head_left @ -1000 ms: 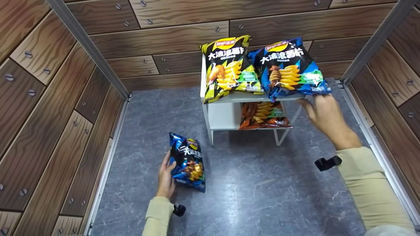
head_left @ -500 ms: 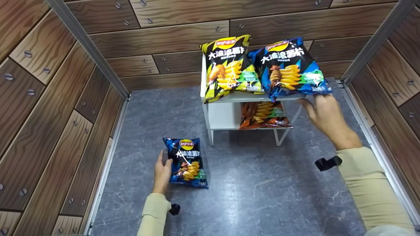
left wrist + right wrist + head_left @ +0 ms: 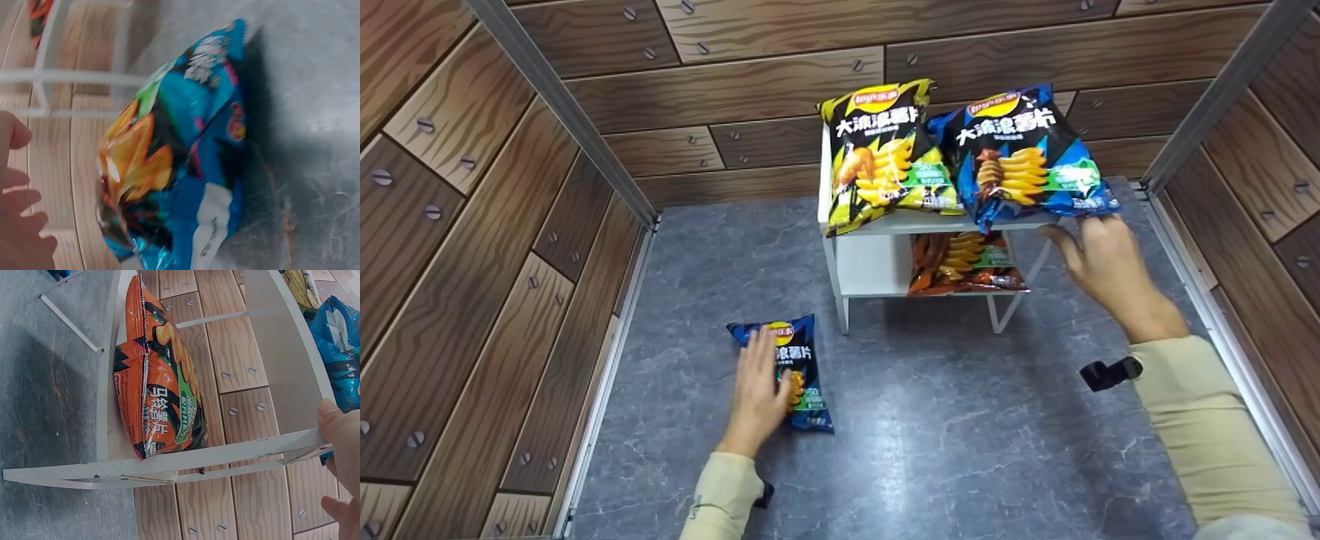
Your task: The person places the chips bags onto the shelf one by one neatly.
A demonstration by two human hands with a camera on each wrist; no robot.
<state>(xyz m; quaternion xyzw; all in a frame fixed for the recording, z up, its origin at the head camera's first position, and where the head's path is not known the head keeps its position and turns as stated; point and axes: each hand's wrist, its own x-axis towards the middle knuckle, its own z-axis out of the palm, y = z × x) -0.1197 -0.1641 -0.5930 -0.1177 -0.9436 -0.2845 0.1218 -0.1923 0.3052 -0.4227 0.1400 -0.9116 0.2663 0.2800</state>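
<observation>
Blue foil chip bag point(image 3: 791, 371) lay flat on the grey stone-look floor point(image 3: 945, 450) under the left hand point(image 3: 757, 394), fingers straight, no grip; right hand point(image 3: 1102, 262) open, steadying the white two-tier rack point(image 3: 877, 225); next likely needs a proper grasp to lift.

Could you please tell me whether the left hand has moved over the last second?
Yes. The left hand has slid from the left edge of the blue chip bag onto its top, toward the white shelf, and lies flat.
</observation>
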